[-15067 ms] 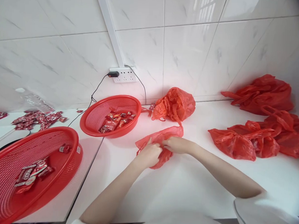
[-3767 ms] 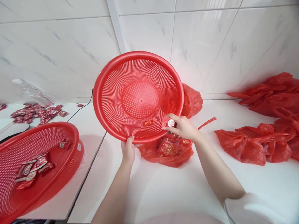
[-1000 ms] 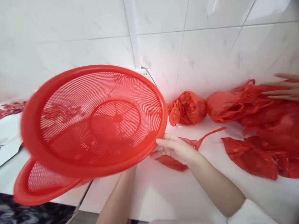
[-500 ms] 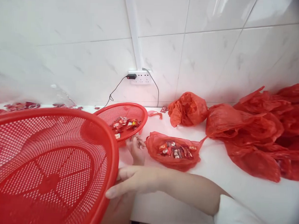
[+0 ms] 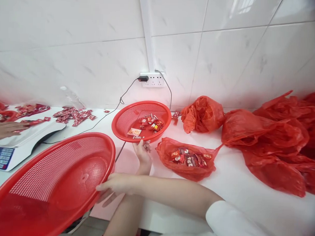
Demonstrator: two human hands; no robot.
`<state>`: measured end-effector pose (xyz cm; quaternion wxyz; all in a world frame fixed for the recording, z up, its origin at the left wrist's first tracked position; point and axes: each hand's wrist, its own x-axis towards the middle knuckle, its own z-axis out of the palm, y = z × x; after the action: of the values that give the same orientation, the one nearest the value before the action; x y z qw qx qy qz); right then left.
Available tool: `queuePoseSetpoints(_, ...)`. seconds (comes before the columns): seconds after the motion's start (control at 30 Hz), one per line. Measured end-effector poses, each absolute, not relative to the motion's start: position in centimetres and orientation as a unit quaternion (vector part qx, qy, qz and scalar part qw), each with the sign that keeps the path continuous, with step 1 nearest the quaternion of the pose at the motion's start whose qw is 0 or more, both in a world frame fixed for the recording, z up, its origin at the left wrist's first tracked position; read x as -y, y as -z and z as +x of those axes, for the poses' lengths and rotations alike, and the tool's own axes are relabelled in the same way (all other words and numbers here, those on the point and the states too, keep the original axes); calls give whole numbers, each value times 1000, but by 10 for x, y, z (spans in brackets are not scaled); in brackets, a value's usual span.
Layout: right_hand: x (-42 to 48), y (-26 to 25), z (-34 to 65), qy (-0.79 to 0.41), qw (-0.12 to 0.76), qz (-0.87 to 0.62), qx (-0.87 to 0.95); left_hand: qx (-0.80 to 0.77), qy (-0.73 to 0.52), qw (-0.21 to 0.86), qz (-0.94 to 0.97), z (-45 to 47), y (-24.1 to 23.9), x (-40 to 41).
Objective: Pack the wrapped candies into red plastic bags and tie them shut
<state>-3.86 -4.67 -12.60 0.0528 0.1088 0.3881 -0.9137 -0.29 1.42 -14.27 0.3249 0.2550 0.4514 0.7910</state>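
My right hand (image 5: 113,187) reaches across to the left and grips the rim of a large, empty red mesh basket (image 5: 54,183), which hangs tilted off the table's front edge. My left hand (image 5: 143,152) is further back, fingers curled on the near rim of a smaller red basket (image 5: 126,122) that holds a few red candy packets (image 5: 150,123). Just right of that hand an open red plastic bag (image 5: 171,165) lies on the white table with candy packets (image 5: 189,159) inside.
Several tied red bags (image 5: 265,135) are heaped at the right, one more (image 5: 202,112) by the wall. A white scale (image 5: 24,141) sits at the left with another person's hand (image 5: 4,130) over it. Loose packets (image 5: 72,113) lie behind. A wall socket (image 5: 151,80) has a cable plugged in.
The large basket has swung down and left, away from my face. The small basket now sits a little further right. Another person's hand has come into view at the left.
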Motion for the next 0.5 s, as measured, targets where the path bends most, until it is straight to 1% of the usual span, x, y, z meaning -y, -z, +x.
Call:
queuePoseSetpoints(0.1,45,120,-45,906,10,123,-405,-453,-792,322,252,-3,144,-14)
queuePoseSetpoints(0.2,42,114,-45,882,-15,80,-464,-460,-793,313,249,-2,145,-15)
queuePoseSetpoints(0.3,39,109,-37,826,-29,47,-561,-479,-784,307,249,-3,145,-15)
queuePoseSetpoints(0.37,38,103,-26,773,-20,64,-631,-499,-769,311,251,-5,145,-15)
queuePoseSetpoints(0.43,36,93,-8,702,-19,87,-707,-542,-717,328,291,-8,145,-15)
queuePoseSetpoints(0.5,33,78,20,633,-35,82,-769,-590,-618,351,383,-11,146,-14)
